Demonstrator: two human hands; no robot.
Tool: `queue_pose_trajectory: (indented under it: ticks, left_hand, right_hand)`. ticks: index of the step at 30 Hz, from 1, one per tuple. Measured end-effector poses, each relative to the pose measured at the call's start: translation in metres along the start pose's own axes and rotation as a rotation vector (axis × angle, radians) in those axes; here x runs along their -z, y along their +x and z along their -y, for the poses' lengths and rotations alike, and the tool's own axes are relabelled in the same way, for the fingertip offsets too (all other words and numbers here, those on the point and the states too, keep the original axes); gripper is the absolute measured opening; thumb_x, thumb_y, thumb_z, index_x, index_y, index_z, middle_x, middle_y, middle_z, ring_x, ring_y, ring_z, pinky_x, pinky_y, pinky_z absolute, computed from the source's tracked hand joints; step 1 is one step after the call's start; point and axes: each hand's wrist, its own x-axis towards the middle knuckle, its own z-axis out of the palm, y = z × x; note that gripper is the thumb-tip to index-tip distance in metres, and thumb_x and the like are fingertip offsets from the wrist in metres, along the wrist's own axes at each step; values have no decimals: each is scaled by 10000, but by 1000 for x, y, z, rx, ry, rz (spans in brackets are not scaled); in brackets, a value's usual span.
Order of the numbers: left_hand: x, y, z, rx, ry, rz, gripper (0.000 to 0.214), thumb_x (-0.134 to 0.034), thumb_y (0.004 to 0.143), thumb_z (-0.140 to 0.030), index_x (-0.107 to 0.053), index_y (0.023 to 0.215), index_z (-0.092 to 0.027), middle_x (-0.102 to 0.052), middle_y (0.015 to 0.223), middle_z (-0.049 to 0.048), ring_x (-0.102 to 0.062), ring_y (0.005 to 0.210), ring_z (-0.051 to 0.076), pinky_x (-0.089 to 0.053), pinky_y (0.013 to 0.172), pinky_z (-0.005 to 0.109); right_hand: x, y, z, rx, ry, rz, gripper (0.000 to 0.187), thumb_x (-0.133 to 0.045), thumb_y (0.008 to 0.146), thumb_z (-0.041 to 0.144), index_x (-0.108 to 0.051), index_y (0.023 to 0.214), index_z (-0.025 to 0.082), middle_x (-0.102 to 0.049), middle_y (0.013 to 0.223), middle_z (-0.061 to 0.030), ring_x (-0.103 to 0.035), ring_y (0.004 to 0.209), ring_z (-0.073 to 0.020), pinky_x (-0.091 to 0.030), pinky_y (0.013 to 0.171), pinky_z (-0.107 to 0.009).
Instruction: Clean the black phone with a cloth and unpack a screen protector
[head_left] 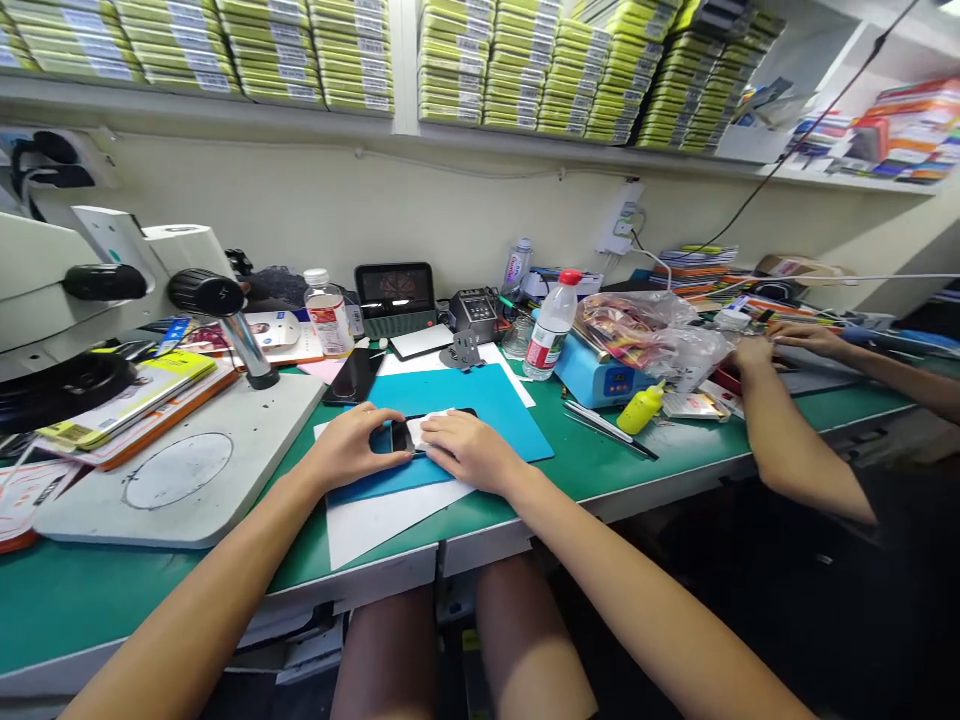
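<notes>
A dark smartphone (400, 436) lies flat on a blue mat (495, 400) at the front of the bench. My left hand (352, 445) grips its left end, thumb at the near edge and fingers at the far edge. Over the phone's face, my right hand (469, 450) presses a folded white wipe (417, 432), which looks like tissue or cloth. The fingers of that hand partly cover both the wipe and the phone's right end. Under the mat, a white sheet of paper (375, 525) sticks out toward me.
Left stands a microscope base (180, 460); behind the mat lies a black phone (352, 376). To the right are a red-capped bottle (551, 325), tweezers (607, 428), a yellow squeeze bottle (640, 408) and a blue device (600, 375). A co-worker's arms (780, 420) reach in from the right.
</notes>
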Motion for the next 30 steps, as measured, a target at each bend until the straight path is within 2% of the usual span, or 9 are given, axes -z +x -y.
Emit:
queue_pose_trajectory:
  ticks: [3, 6, 10, 12, 16, 19, 24, 27, 30]
  left_hand:
    - [-1, -1, -1, 4, 6, -16, 522, -640, 809, -653, -670, 1141, -251, -677, 942, 48, -649, 853, 227, -513, 753, 330]
    - [-1, -1, -2, -4, -13, -21, 515, -643, 803, -652, -679, 1138, -263, -690, 978, 44, -658, 865, 224, -521, 764, 326]
    - [-1, -2, -3, -8, -8, -21, 518, -624, 815, -657, -674, 1140, -257, -691, 975, 47, -655, 864, 224, -524, 767, 330]
    - [-1, -2, -2, -2, -8, -17, 525, -628, 813, -660, -668, 1143, -253, -687, 987, 53, -654, 876, 229, -525, 780, 338]
    - [-2, 0, -1, 22, -34, 1, 540, -656, 795, -656, -643, 1162, -259, -682, 1073, 62, -645, 968, 253, -526, 841, 365]
    - [0, 1, -1, 16, -73, 11, 567, -671, 793, -639, -612, 1197, -247, -672, 1155, 74, -617, 1051, 274, -513, 909, 396]
    - [2, 2, 1, 8, -112, 32, 592, -682, 794, -627, -597, 1238, -244, -660, 1209, 76, -583, 1120, 287, -492, 967, 421]
    - [3, 2, 0, 0, -131, 44, 605, -687, 795, -624, -585, 1262, -253, -643, 1255, 73, -569, 1152, 289, -479, 989, 424]
    - [5, 2, -1, -17, -132, 59, 633, -699, 792, -607, -562, 1289, -240, -627, 1290, 82, -561, 1156, 297, -458, 1011, 442]
  right_hand:
    - [-1, -4, 5, -21, -42, -11, 346, -409, 1023, 342, -682, 1167, 184, -679, 1312, -106, -585, 1263, -218, -411, 1094, -410]
    - [-1, -5, 8, -107, -99, 2, 450, -419, 1013, 450, -597, 1312, 165, -595, 1420, -140, -506, 1351, -248, -366, 1129, -446]
    - [-2, -5, 8, -32, -96, 97, 574, -383, 1003, 545, -523, 1402, 157, -510, 1502, -135, -398, 1437, -232, -295, 1183, -423]
    - [-2, -5, 9, -81, -84, 121, 641, -340, 997, 590, -477, 1444, 151, -458, 1537, -142, -357, 1460, -243, -276, 1193, -452]
    - [-3, -5, 21, -337, -75, 123, 887, -251, 952, 702, -338, 1513, 19, -291, 1596, -240, -228, 1504, -331, -186, 1213, -542]
    - [-6, -5, 35, -295, -18, 183, 1033, -303, 892, 775, -282, 1518, -47, -212, 1613, -267, -156, 1517, -352, -156, 1234, -501]
    - [-4, 1, 29, -293, 6, 223, 966, -300, 911, 750, -287, 1539, 16, -228, 1620, -231, -178, 1514, -336, -178, 1233, -485]
    - [-3, 12, 21, -373, -4, 217, 1003, -265, 905, 765, -270, 1536, -14, -207, 1619, -253, -140, 1518, -352, -154, 1233, -514]
    - [-2, 13, 27, -310, 29, 245, 1055, -284, 880, 793, -245, 1538, -31, -184, 1622, -255, -115, 1521, -353, -155, 1235, -510]
